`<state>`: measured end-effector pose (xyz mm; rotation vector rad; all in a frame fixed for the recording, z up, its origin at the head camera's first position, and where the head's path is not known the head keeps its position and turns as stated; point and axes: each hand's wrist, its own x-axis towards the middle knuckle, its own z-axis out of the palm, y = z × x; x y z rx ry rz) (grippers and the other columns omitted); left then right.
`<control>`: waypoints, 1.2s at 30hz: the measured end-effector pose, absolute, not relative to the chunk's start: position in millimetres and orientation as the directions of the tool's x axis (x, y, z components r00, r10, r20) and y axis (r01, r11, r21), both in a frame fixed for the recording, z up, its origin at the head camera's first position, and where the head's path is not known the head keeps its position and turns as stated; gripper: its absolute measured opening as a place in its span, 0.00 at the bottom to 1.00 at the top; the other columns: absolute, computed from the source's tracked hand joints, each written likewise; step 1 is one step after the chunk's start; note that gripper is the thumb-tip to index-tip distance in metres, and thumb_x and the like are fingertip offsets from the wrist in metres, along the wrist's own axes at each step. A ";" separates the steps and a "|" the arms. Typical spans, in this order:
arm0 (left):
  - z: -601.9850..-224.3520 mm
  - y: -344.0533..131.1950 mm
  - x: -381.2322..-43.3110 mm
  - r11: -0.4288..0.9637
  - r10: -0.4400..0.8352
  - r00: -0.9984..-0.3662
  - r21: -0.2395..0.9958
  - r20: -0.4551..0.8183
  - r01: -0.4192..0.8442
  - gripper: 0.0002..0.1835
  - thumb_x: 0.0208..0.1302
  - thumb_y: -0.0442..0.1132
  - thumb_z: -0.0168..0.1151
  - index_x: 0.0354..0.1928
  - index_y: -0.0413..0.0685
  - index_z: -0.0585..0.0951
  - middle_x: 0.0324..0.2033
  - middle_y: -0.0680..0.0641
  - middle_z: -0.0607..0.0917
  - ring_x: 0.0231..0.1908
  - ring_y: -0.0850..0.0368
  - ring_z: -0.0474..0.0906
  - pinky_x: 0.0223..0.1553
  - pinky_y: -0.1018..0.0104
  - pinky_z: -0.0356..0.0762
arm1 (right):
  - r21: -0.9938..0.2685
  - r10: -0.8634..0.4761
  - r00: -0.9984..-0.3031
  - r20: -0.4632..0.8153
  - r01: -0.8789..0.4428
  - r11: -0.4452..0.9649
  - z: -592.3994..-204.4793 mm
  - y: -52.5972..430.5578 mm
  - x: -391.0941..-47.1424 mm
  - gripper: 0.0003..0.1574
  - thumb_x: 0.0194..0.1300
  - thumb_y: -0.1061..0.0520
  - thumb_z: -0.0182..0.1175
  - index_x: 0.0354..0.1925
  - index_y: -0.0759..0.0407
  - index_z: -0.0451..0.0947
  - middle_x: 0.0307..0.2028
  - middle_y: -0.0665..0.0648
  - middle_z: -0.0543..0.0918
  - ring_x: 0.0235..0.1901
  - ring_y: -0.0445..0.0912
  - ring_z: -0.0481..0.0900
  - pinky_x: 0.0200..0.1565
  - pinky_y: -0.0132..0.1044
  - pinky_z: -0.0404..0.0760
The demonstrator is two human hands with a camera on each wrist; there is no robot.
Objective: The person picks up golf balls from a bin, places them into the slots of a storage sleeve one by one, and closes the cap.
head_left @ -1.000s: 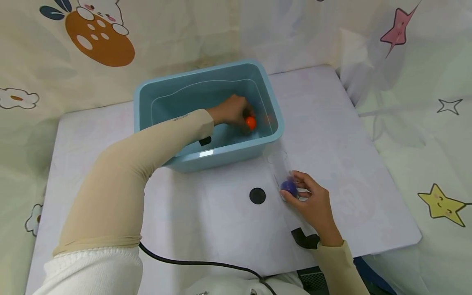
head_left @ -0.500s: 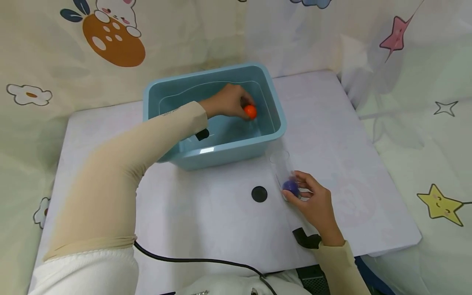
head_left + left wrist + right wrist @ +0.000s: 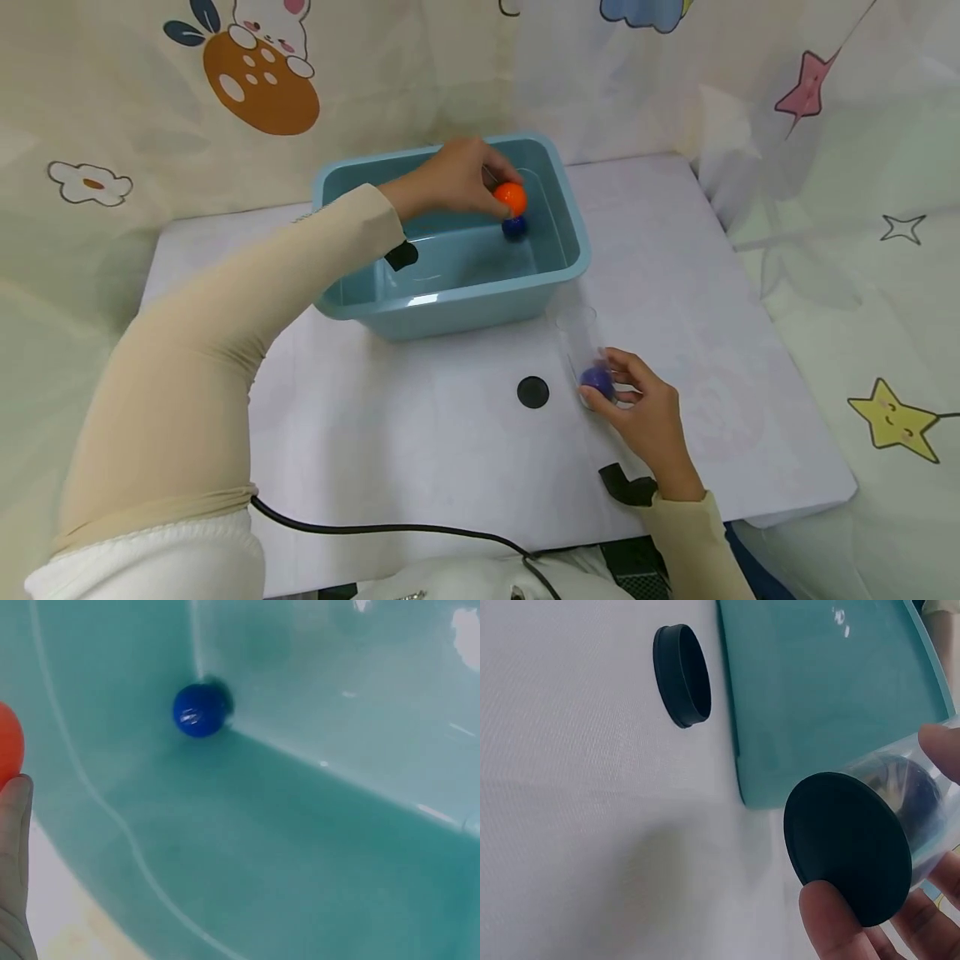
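My left hand (image 3: 459, 179) pinches an orange ball (image 3: 511, 198) above the light-blue plastic basin (image 3: 472, 312). Part of that ball also shows at the left edge of the left wrist view. Inside the basin, a blue ball (image 3: 199, 710) lies in a bottom corner. Lower right, my right hand (image 3: 651, 421) grips a clear tube (image 3: 576, 337) near its closed end, fingers and thumb round it. A blue-purple ball (image 3: 597, 381) sits inside at that end, which a black cap (image 3: 847, 847) covers in the right wrist view. The tube's other end tilts up toward the basin.
A loose round black lid (image 3: 533, 392) lies on the white table (image 3: 420, 433), left of the tube. A black cable (image 3: 390, 528) runs along the table's near edge. Patterned curtains (image 3: 420, 75) hang behind the table and at its sides.
My left hand has lifted the orange ball up from low in the basin, bringing the blue ball beneath into view. My right hand keeps its hold on the tube; the head view has shifted slightly.
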<state>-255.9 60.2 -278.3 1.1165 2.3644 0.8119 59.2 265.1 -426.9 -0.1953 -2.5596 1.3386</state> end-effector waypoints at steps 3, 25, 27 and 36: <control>-268.9 56.4 -251.4 0.508 0.786 -0.612 0.652 -0.084 0.563 0.23 0.55 0.43 0.74 0.55 0.48 0.85 0.48 0.52 0.87 0.45 0.62 0.83 0.50 0.70 0.78 | -0.817 0.238 -0.960 0.147 0.018 0.577 -425.3 264.4 60.2 0.35 0.54 0.60 0.76 0.60 0.62 0.77 0.51 0.62 0.84 0.44 0.53 0.83 0.41 0.17 0.78; -225.2 37.8 -195.2 0.354 0.810 -0.583 0.741 0.061 0.570 0.19 0.52 0.40 0.77 0.46 0.46 0.83 0.41 0.54 0.86 0.41 0.64 0.83 0.52 0.69 0.79 | -0.807 0.219 -0.958 0.185 -0.021 0.590 -415.6 260.5 62.3 0.36 0.53 0.62 0.77 0.60 0.61 0.77 0.51 0.61 0.85 0.44 0.48 0.82 0.41 0.17 0.78; -224.4 38.0 -189.6 0.348 0.814 -0.578 0.752 0.054 0.560 0.19 0.52 0.40 0.77 0.47 0.46 0.83 0.41 0.55 0.86 0.41 0.65 0.82 0.50 0.70 0.81 | -0.804 0.217 -0.958 0.185 -0.020 0.594 -414.9 260.8 62.5 0.36 0.53 0.61 0.77 0.60 0.61 0.77 0.51 0.60 0.84 0.44 0.43 0.81 0.40 0.18 0.78; -225.5 34.4 -167.4 0.254 0.849 -0.516 0.769 0.113 0.586 0.15 0.53 0.38 0.76 0.43 0.49 0.84 0.39 0.57 0.85 0.39 0.66 0.81 0.41 0.69 0.84 | -0.795 0.192 -0.958 0.214 -0.056 0.604 -408.1 258.0 58.8 0.37 0.50 0.62 0.78 0.60 0.60 0.78 0.50 0.59 0.85 0.43 0.36 0.79 0.40 0.17 0.78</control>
